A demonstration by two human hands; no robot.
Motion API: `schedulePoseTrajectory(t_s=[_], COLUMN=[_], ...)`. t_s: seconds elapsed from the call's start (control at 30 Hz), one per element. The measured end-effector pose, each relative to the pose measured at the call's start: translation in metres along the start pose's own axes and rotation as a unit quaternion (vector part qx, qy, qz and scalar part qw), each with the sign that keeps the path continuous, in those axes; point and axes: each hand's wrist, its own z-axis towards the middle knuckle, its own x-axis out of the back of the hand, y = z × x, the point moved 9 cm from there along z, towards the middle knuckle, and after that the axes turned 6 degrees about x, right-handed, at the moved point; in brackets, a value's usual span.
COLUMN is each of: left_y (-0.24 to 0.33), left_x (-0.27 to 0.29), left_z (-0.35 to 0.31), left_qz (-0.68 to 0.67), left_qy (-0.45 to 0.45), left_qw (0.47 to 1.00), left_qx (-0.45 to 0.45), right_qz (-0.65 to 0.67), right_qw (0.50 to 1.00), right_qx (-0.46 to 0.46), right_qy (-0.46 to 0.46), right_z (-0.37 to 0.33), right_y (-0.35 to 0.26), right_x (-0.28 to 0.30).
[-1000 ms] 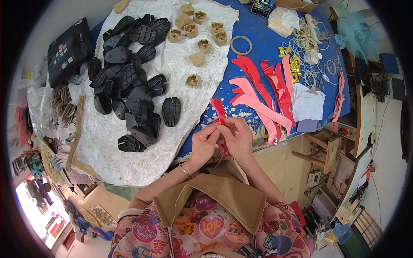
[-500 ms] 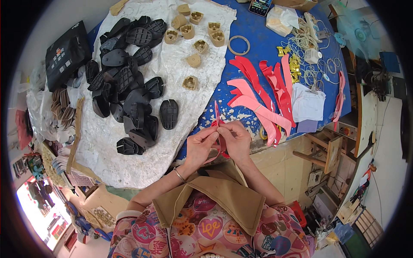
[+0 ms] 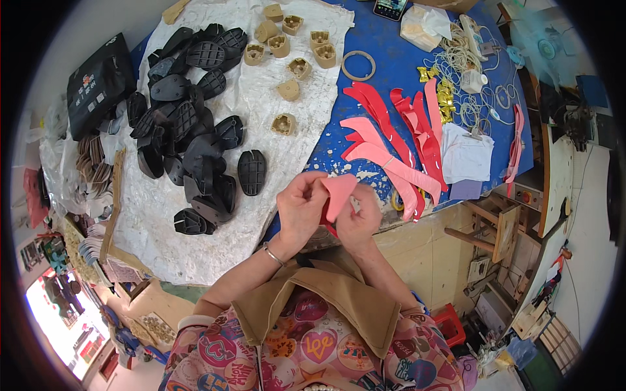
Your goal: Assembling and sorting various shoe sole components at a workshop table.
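Pink strip (image 3: 339, 192): we have it in the middle of the frame, raised over the near edge of the blue desk (image 3: 385, 55), pink face showing, its outline tapering downward, red visible beneath.
Left hand (image 3: 300, 210): its grip is closed, thumb and bent fingers pinching the strip's left edge.
Right hand (image 3: 360, 221): its fingers curl at the strip's right edge; the tips are partly hidden and blurred, so we cannot tell how far closed this grip is.
White sheet (image 3: 277, 163): its right edge slants down toward our left hand, and a bare stretch of it lies left of that hand.
Black soles (image 3: 171, 88): heaped in the upper left of the frame, well apart from our hands; a lone sole (image 3: 252, 173) lies nearer.
Tan blocks (image 3: 283, 124): spread near the top centre, on the sheet.
Loose strips (image 3: 391, 166): pink and red, fanned right of centre, some ends reaching the near edge, close beside our right hand.
Ring (image 3: 358, 66): flat on blue, above those strips.
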Motion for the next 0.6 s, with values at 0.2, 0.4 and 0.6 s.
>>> schedulePoseTrajectory(t_s=[0.2, 0.4, 0.6], left_y=[0.056, 0.018, -0.074], left_x=[-0.034, -0.046, -0.056], left_z=[0.041, 0.118, 0.138], left_qz=[0.045, -0.127, 0.129], left_qy=[0.049, 0.061, 0.146], left_qw=[0.996, 0.990, 0.980], left_qx=[-0.061, 0.010, -0.048], right_qz=[0.042, -0.163, -0.292], right_qw=[0.956, 0.894, 0.775], right_qx=[-0.029, 0.005, 0.039], right_qy=[0.290, 0.416, 0.560], right_z=[0.016, 0.022, 0.005], right_y=[0.002, -0.019, -0.095], right_x=[0.085, 0.245, 0.372])
